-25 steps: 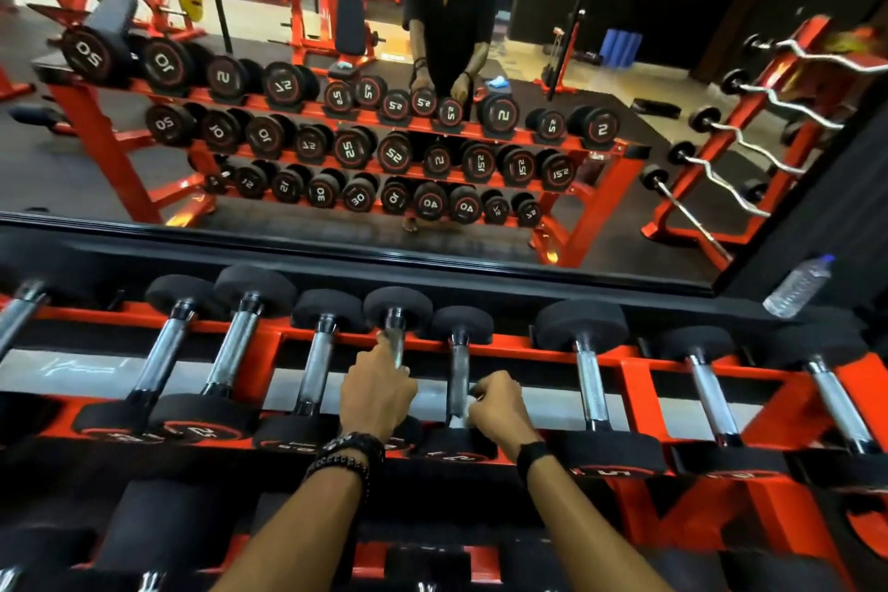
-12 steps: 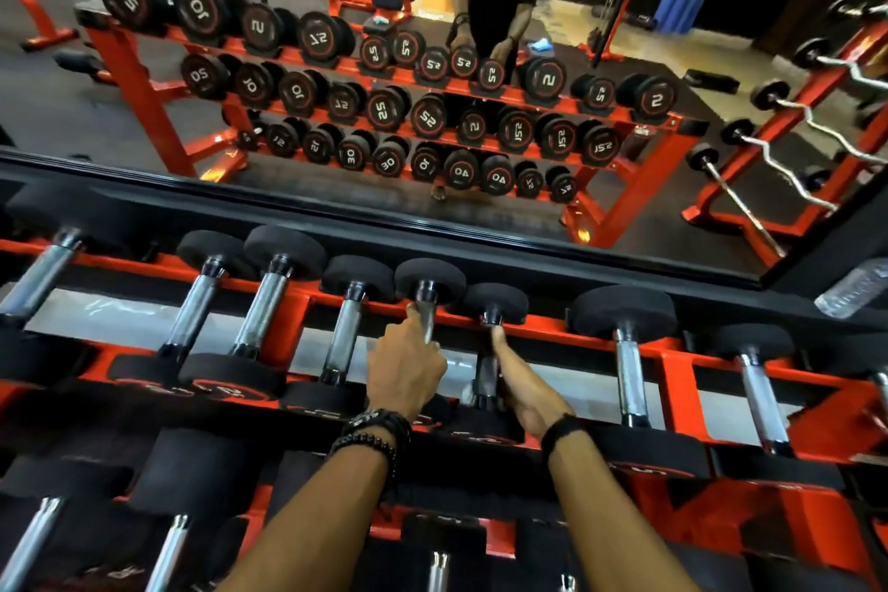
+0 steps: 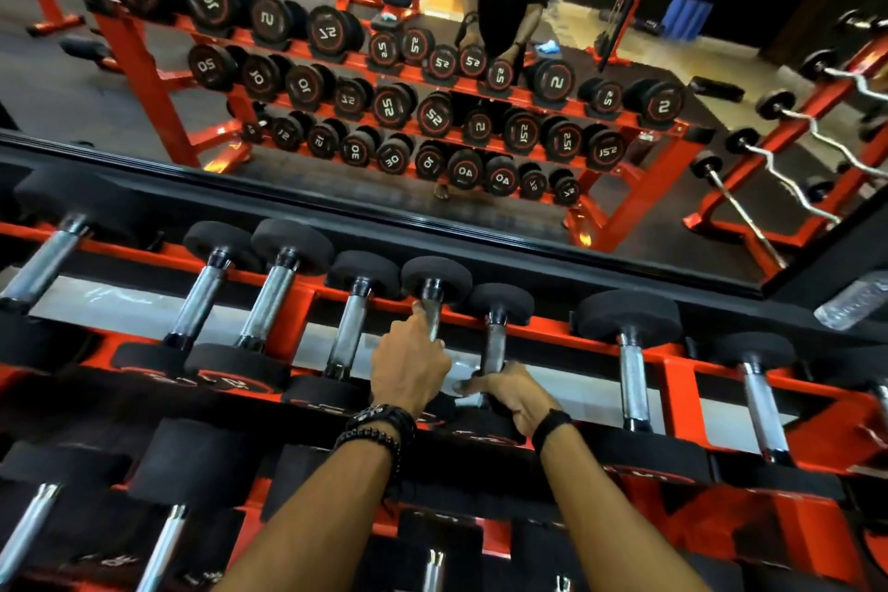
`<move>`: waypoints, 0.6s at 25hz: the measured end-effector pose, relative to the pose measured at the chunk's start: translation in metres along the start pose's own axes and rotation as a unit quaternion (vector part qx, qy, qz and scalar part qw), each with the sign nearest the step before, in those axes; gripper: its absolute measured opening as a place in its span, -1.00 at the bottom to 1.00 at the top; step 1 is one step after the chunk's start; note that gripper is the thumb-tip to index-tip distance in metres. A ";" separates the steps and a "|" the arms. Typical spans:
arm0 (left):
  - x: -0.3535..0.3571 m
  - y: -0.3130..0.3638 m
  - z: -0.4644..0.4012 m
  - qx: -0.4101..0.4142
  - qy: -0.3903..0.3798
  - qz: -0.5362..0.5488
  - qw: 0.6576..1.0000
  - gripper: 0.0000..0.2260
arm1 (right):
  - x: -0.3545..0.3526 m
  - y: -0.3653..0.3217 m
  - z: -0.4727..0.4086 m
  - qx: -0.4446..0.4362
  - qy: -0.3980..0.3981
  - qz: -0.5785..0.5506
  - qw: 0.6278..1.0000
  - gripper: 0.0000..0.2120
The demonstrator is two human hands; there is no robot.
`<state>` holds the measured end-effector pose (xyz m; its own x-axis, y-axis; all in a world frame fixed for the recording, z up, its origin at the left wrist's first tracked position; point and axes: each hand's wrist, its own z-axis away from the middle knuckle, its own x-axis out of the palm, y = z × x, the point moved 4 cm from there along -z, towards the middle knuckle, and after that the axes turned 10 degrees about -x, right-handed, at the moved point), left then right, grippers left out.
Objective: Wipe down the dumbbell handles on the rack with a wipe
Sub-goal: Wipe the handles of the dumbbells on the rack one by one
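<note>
Two hands (image 3: pixel 411 363) on handles (image 3: pixel 494 346), mirrored "2.5" labels (image 3: pixel 472 61)

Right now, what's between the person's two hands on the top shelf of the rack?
In the head view, nothing stands between the left hand and the right hand; only the pale strip behind the rack shows. Each hand holds a neighbouring dumbbell handle.

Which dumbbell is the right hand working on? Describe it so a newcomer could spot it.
Start at the orange rack below the wall mirror and follow its top row. The dumbbell sits just right of centre, with the right hand gripping the near end of its handle; the left hand holds its left neighbour.
</note>
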<state>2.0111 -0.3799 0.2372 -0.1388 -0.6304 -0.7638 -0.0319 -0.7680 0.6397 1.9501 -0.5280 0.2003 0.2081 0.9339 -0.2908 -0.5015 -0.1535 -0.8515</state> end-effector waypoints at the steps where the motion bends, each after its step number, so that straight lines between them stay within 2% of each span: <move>1: -0.001 0.000 0.001 -0.001 0.001 0.001 1.000 -0.73 | 0.001 -0.002 0.005 -0.003 0.007 0.011 1.000 -0.68; 3: -0.003 0.000 0.004 0.000 0.000 -0.003 1.000 -0.75 | -0.001 -0.002 0.012 -0.018 0.044 0.083 0.995 -0.68; 5: -0.001 -0.001 0.004 0.008 0.005 0.006 1.000 -0.76 | -0.008 0.001 0.018 -0.060 0.091 0.165 0.980 -0.55; 7: -0.004 0.000 0.004 0.008 0.006 0.008 1.000 -0.77 | -0.015 0.003 0.029 -0.115 0.127 0.186 0.968 -0.40; 8: -0.004 -0.001 0.004 0.007 0.005 0.008 1.000 -0.77 | -0.015 0.003 0.035 -0.136 0.140 0.174 0.965 -0.39; 10: -0.002 -0.002 0.003 0.006 0.003 0.008 1.000 -0.77 | -0.015 0.003 0.042 -0.187 0.164 0.155 0.956 -0.49; 12: -0.003 -0.001 0.003 0.003 0.006 0.006 1.000 -0.75 | -0.015 0.003 0.044 -0.247 0.182 0.166 0.937 -0.70; 15: -0.002 -0.001 0.002 0.005 0.006 0.001 1.000 -0.73 | -0.011 0.000 0.044 -0.279 0.197 0.230 0.911 -0.78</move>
<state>2.0097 -0.3773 0.2382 -0.1268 -0.6333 -0.7634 -0.0412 -0.7656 0.6420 1.9114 -0.5244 0.2229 0.4244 0.5573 -0.7136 -0.1302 -0.7424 -0.6572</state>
